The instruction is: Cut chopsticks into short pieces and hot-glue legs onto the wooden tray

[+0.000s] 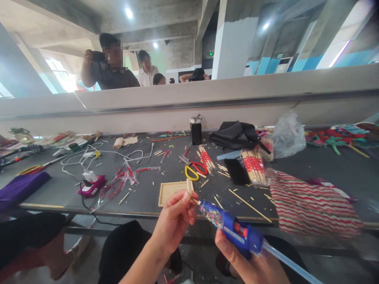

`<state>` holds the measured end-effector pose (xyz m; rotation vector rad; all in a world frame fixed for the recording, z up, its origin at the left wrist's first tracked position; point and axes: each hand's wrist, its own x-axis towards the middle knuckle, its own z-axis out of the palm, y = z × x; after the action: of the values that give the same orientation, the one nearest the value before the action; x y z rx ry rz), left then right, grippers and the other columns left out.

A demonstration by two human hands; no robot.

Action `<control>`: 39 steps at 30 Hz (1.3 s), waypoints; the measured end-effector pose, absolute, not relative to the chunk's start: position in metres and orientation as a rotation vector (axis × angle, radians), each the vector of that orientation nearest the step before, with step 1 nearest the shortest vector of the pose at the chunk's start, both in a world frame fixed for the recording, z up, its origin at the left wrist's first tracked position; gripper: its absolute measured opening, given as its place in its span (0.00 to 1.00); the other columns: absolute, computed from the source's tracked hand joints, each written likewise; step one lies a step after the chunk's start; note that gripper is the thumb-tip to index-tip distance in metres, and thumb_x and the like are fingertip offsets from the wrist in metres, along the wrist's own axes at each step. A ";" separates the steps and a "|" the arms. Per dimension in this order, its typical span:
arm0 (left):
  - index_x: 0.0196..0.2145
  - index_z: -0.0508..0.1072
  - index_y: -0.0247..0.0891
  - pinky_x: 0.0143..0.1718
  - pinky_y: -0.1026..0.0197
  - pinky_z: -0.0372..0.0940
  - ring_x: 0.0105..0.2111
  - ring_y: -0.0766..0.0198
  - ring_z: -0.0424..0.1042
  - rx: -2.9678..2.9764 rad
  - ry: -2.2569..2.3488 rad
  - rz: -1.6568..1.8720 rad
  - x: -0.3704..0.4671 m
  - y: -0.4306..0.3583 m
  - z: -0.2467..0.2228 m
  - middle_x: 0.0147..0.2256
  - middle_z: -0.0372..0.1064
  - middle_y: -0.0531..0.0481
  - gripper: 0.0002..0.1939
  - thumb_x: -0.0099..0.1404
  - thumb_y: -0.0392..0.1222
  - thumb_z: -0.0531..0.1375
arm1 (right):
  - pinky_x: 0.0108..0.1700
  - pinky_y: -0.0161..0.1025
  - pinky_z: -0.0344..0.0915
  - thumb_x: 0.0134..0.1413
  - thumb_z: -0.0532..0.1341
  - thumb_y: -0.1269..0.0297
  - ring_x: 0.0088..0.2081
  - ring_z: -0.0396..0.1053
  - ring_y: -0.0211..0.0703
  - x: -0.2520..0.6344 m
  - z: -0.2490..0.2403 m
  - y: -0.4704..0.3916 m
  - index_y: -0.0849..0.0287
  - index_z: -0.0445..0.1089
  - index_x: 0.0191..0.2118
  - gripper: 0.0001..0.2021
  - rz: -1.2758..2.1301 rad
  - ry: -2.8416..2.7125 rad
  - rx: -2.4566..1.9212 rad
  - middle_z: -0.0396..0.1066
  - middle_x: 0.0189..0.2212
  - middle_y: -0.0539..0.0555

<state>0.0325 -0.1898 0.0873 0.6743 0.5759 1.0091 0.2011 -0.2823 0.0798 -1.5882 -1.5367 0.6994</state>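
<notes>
Between the thumb and fingers of my left hand (pixel 177 213) is a small piece of pale wood (pixel 189 186), held upright. My right hand (pixel 248 260) grips a blue glue gun (pixel 227 225) with a clear glue stick (pixel 291 262) coming out of its back. The gun's nozzle touches or nearly touches the lower part of the wood piece, by my left fingertips. Behind my left hand a shallow wooden tray (pixel 162 195) lies near the table's front edge. Scissors with one yellow and one red handle (pixel 192 172) rest just beyond it.
Bundles of sticks (pixel 254 167), a phone (pixel 237 172), a striped cloth (pixel 310 203) and a black bag (pixel 235 134) lie right. Left are a purple power strip (pixel 92 187), white cables and plastic wrappers (pixel 114 189). Stick scraps litter the dark table (pixel 171 157). People stand behind the partition (pixel 142 96).
</notes>
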 end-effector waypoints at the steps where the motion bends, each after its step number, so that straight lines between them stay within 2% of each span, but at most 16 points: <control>1: 0.33 0.75 0.30 0.20 0.71 0.53 0.17 0.75 0.59 0.675 0.577 1.010 0.033 -0.190 0.087 0.18 0.59 0.55 0.10 0.61 0.42 0.62 | 0.27 0.31 0.72 0.52 0.58 0.42 0.22 0.72 0.42 0.203 0.079 -0.282 0.53 0.78 0.34 0.20 0.699 -1.545 -1.586 0.76 0.25 0.53; 5: 0.32 0.75 0.30 0.19 0.71 0.54 0.17 0.75 0.58 0.674 0.580 1.014 0.035 -0.191 0.087 0.19 0.60 0.55 0.09 0.61 0.41 0.62 | 0.35 0.33 0.74 0.49 0.60 0.41 0.32 0.76 0.46 0.210 0.069 -0.283 0.52 0.78 0.38 0.21 0.674 -1.590 -1.557 0.78 0.35 0.54; 10: 0.32 0.75 0.30 0.19 0.71 0.54 0.17 0.75 0.58 0.693 0.596 1.008 0.036 -0.191 0.089 0.19 0.60 0.54 0.09 0.61 0.42 0.62 | 0.37 0.32 0.74 0.53 0.59 0.44 0.37 0.77 0.47 0.210 0.062 -0.282 0.53 0.78 0.40 0.20 0.626 -1.584 -1.575 0.78 0.37 0.55; 17: 0.27 0.74 0.31 0.19 0.71 0.54 0.18 0.75 0.57 0.700 0.605 0.992 0.036 -0.193 0.090 0.20 0.60 0.54 0.10 0.59 0.42 0.64 | 0.35 0.31 0.74 0.52 0.60 0.42 0.32 0.77 0.46 0.204 0.078 -0.279 0.53 0.78 0.34 0.19 0.527 -1.556 -1.565 0.79 0.30 0.53; 23: 0.28 0.75 0.31 0.19 0.70 0.53 0.18 0.75 0.57 0.733 0.608 0.966 0.036 -0.194 0.091 0.20 0.59 0.54 0.11 0.58 0.44 0.64 | 0.39 0.34 0.74 0.54 0.58 0.44 0.36 0.77 0.48 0.212 0.070 -0.276 0.48 0.78 0.39 0.18 0.350 -1.732 -1.474 0.79 0.34 0.52; 31: 0.29 0.75 0.31 0.20 0.69 0.53 0.18 0.75 0.57 0.781 0.606 0.929 0.035 -0.194 0.087 0.20 0.59 0.54 0.11 0.61 0.43 0.62 | 0.41 0.36 0.73 0.54 0.58 0.44 0.39 0.76 0.49 0.213 0.071 -0.276 0.51 0.78 0.38 0.18 0.467 -1.640 -1.543 0.79 0.36 0.54; 39: 0.30 0.76 0.31 0.20 0.68 0.52 0.17 0.74 0.58 0.788 0.624 0.903 0.036 -0.193 0.086 0.20 0.59 0.54 0.11 0.60 0.44 0.62 | 0.37 0.32 0.74 0.52 0.60 0.44 0.36 0.77 0.47 0.211 0.074 -0.272 0.53 0.76 0.34 0.17 0.516 -1.540 -1.579 0.78 0.32 0.53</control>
<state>0.0360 -0.1935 0.0861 0.7880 0.6235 0.9025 0.2114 -0.2717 0.0742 -1.5787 -1.5398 0.5158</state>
